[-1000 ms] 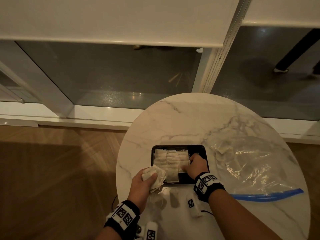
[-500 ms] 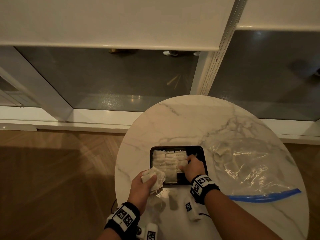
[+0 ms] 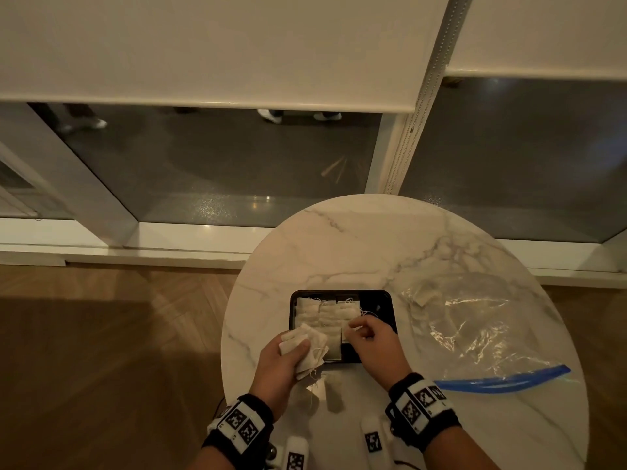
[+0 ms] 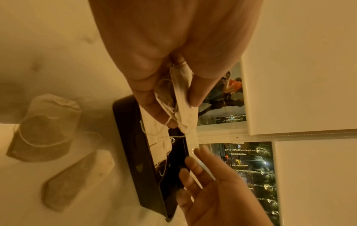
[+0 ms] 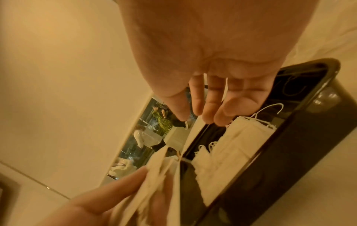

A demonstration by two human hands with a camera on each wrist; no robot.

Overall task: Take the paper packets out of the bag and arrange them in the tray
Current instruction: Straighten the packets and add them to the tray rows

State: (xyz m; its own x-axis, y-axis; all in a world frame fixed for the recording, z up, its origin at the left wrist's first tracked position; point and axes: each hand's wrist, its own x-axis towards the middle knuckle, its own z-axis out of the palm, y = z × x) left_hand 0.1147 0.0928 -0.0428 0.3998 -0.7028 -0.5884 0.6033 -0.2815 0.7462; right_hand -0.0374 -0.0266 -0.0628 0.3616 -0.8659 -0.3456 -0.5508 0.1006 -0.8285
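I see tray [image 3: 380,296] mostly filled; left grip [image 3: 281,364] clutches packet bunch [image 3: 305,344], right grip [image 3: 369,340] spread; packets remain in bag [image 3: 475,334]

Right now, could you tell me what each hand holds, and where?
Left hand grips a bunch of white paper packets by their near ends; right hand holds nothing.
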